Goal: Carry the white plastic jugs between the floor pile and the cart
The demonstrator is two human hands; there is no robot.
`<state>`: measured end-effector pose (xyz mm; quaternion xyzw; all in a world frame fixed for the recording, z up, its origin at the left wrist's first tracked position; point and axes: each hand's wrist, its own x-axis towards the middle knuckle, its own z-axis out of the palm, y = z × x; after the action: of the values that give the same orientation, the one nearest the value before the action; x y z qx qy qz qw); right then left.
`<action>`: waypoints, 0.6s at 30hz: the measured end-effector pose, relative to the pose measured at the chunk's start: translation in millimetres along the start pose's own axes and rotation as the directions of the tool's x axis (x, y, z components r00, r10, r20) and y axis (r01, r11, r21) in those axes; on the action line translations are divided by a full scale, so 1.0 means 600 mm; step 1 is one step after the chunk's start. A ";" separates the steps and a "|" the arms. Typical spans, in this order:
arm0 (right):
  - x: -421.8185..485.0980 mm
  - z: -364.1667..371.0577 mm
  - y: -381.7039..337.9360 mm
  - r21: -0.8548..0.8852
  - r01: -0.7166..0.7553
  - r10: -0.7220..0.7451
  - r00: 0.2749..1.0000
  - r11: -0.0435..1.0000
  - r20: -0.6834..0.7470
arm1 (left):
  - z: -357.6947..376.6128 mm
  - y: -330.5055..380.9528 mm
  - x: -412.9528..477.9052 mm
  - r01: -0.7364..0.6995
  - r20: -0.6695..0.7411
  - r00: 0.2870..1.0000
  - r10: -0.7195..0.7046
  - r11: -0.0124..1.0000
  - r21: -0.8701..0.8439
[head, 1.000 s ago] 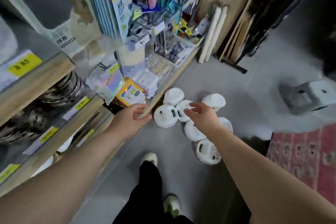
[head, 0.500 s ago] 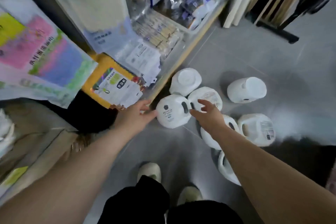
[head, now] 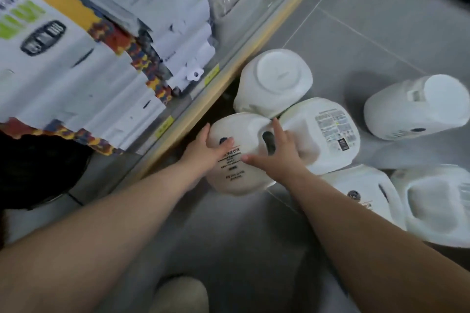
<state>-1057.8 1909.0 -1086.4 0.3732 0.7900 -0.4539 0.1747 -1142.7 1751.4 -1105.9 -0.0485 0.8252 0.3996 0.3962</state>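
Observation:
A white detergent jug (head: 236,180) with a printed label lies on its side on the grey floor, close to the shelf's edge. My left hand (head: 206,150) lies against its left side, thumb and fingers spread over the body. My right hand (head: 279,157) rests on the top of the same jug at its dark handle slot, index finger stretched forward and thumb pointing left. Whether any finger hooks into the slot cannot be made out.
Several more white jugs lie around it: one bottom-up (head: 277,79), one label-up (head: 328,129), one at the right (head: 419,107), two at the lower right (head: 437,206). A low wooden shelf edge (head: 229,79) carries stacked packets (head: 76,71). My shoe (head: 183,295) is below.
The view has dropped much closer to the floor. Both hands, which were reaching in the air, have come down onto the nearest jug.

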 end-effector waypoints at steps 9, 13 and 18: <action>-0.007 -0.018 -0.010 0.011 -0.025 0.025 1.000 1.000 0.003 | 0.003 0.000 -0.018 0.060 0.091 0.995 -0.037 0.961 -0.270; -0.076 -0.072 -0.047 0.027 -0.021 0.021 1.000 0.999 -0.002 | -0.024 0.057 -0.098 -0.016 0.071 0.997 0.036 0.964 -0.264; -0.234 -0.189 -0.143 0.144 -0.024 0.023 1.000 0.989 0.009 | -0.094 0.185 -0.265 -0.108 0.034 0.992 0.120 0.965 -0.238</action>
<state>-1022.1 1918.1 -890.1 0.3925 0.7501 -0.5090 0.1557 -1113.0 1749.2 -906.0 -0.0381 0.7637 0.5177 0.3837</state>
